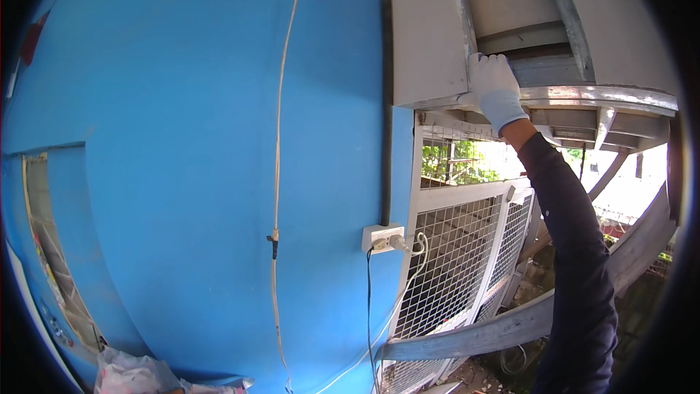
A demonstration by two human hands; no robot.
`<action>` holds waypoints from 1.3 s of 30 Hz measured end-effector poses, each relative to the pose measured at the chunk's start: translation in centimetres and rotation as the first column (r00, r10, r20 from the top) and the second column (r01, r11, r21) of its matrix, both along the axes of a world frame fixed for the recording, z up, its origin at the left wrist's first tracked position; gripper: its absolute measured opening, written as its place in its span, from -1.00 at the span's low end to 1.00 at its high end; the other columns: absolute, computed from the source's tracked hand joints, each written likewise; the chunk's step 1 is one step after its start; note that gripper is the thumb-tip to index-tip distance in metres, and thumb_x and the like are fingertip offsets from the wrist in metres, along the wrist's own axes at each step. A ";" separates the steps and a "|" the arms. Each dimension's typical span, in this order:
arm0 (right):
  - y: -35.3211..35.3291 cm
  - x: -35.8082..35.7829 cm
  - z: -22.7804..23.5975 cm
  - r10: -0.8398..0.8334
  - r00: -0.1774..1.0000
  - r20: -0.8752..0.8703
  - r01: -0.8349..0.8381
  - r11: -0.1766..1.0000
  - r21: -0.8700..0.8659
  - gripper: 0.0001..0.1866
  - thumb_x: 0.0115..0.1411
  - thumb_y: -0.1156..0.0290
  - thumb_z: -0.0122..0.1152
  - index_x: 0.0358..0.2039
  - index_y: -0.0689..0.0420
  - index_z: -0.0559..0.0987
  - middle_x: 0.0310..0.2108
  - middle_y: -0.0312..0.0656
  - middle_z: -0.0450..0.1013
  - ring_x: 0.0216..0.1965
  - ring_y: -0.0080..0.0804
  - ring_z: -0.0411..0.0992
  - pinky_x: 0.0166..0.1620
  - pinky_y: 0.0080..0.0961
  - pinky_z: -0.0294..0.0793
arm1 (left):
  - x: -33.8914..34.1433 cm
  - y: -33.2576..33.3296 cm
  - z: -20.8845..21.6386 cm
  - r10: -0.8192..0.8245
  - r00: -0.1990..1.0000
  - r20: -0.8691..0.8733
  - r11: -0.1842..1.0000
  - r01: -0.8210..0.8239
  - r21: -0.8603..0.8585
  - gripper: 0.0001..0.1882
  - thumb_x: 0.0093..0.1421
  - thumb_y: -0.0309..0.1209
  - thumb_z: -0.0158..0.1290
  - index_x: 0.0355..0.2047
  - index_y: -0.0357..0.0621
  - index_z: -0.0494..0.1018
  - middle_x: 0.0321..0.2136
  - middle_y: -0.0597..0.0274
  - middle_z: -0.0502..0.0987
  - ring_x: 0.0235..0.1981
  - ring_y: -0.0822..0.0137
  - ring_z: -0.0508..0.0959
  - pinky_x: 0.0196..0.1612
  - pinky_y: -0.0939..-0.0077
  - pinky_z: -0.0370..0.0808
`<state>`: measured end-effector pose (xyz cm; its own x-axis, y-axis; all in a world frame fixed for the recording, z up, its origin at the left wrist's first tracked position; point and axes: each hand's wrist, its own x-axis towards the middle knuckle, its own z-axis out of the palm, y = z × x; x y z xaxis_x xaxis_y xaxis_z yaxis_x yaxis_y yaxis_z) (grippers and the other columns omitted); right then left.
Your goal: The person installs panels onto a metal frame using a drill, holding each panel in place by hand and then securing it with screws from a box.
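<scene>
My right hand (498, 87), in a white knit glove, is raised at the upper right. Its fingers are curled closed at the lower corner of an opening, against the edge of a pale panel (430, 36). Whatever lies inside the fingers is hidden. Beside the hand, on the opening's other side, a grey strip with flaking paint (567, 7) runs upward. A shiny metal rail (598, 96) passes along the bottom of the panels, close to the wrist. My left hand is out of the picture.
A blue wall (182, 138) fills the left side, with a hanging cord (278, 175). A white socket box (382, 238) holds plugged-in cables. White mesh gates (452, 263) stand below the panels, crossed by a grey beam (481, 334). Plastic bags (135, 373) lie at lower left.
</scene>
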<state>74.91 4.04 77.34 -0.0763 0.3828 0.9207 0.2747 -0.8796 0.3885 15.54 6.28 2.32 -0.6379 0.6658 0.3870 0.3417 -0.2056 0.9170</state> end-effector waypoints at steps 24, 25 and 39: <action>0.5 3.6 0.8 -0.087 0.987 0.133 0.080 0.995 0.058 -0.14 -0.04 -0.38 0.48 -0.06 0.13 0.47 -0.26 -0.21 0.57 -0.15 -0.28 0.57 -0.03 -0.34 0.43 | -1.0 1.3 -1.3 0.015 0.999 -0.044 0.998 -0.018 -0.058 0.25 -0.01 -0.20 0.60 0.44 -0.56 0.02 0.25 -0.31 0.38 0.24 -0.02 0.45 0.32 0.06 0.42; 0.9 3.1 0.7 -0.080 0.988 0.134 0.074 0.996 0.053 -0.14 -0.04 -0.38 0.48 -0.06 0.13 0.47 -0.26 -0.21 0.57 -0.15 -0.28 0.57 -0.03 -0.34 0.43 | -0.9 1.0 -1.2 -0.030 0.998 0.064 0.999 0.031 -0.013 0.25 -0.02 -0.20 0.60 0.44 -0.55 0.02 0.24 -0.30 0.39 0.22 0.00 0.46 0.28 0.06 0.44; 0.3 0.2 0.0 -0.032 0.999 0.039 0.031 0.999 0.006 -0.12 -0.06 -0.39 0.49 -0.06 0.15 0.47 -0.24 -0.19 0.56 -0.15 -0.24 0.57 -0.04 -0.32 0.44 | -0.9 1.4 -2.9 -0.010 0.999 0.051 1.000 0.009 0.014 0.16 0.01 -0.28 0.58 0.42 -0.46 0.06 0.00 0.03 0.49 -0.34 0.38 0.47 -0.24 0.37 0.58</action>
